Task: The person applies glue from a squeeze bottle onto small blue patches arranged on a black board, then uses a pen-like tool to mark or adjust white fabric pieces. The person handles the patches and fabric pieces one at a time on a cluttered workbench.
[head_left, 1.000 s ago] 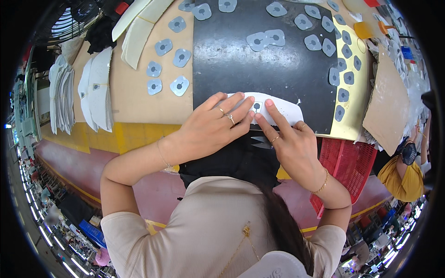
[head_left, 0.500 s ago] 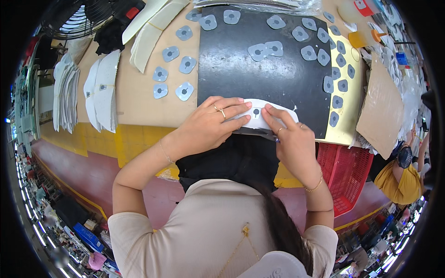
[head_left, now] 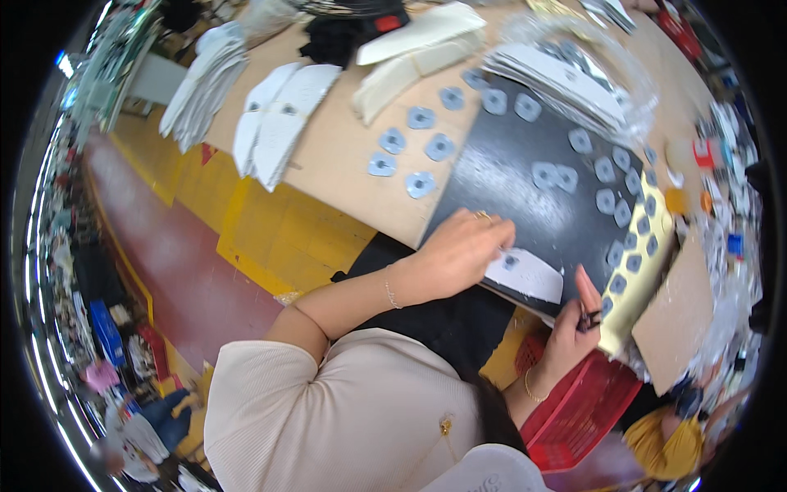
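A white curved piece [head_left: 531, 275] with a small grey-and-dark patch near its left end lies at the front edge of the black mat [head_left: 500, 205]. My left hand [head_left: 463, 252] is closed at that left end, its fingers curled on the piece; the fingertips are partly hidden. Just off the piece's right end, my right hand [head_left: 570, 328] is closed around a small dark object [head_left: 588, 321], too blurred to name, with one finger stretched up. Several grey rounded patches with dark centres, such as this grey patch [head_left: 543, 175], are spread over the mat and both sides of it.
Bundled white curved pieces [head_left: 275, 123] and cream pieces [head_left: 418, 66] lie on the table's left part. At the back sits a plastic-wrapped stack [head_left: 566, 82]. A yellow sheet [head_left: 648, 254] and brown cardboard [head_left: 676, 307] lie right; a red basket [head_left: 574, 418] stands below the edge.
My right hand has left the white piece and moved right, now showing a small dark object. My left hand stays at the piece's left end. The whole view has turned.
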The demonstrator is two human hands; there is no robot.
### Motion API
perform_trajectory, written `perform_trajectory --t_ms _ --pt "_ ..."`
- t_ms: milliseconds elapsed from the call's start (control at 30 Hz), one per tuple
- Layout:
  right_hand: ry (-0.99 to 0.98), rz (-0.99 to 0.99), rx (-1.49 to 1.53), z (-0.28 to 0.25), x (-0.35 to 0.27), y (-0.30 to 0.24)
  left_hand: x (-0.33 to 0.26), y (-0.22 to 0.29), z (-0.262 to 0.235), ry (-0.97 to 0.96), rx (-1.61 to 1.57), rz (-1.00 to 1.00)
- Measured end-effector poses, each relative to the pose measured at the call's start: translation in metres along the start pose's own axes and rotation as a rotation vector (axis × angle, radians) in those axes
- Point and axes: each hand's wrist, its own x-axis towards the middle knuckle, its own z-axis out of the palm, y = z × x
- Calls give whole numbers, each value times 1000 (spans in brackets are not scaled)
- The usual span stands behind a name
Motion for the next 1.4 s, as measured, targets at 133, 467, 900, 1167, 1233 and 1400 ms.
perform_trajectory --t_ms 133,467,900,1167,1233,1400 --pt "28 -55 -51 -2 2 -1 -11 1 -39 26 -149 -50" --pt "-118 -157 -55 13 14 -2 -91 -100 -140 838 -423 -476" --pt "-103 -90 18 16 13 -3 -85 -78 -112 759 777 -575" --pt "-147 -44 21 33 22 -2 31 -59 -112 468 275 -81" --pt "-127 -72 -26 37 23 3 74 -61 -106 402 261 28" --pt "-93 -227 -174 41 23 15 193 -70 -87 365 419 266"
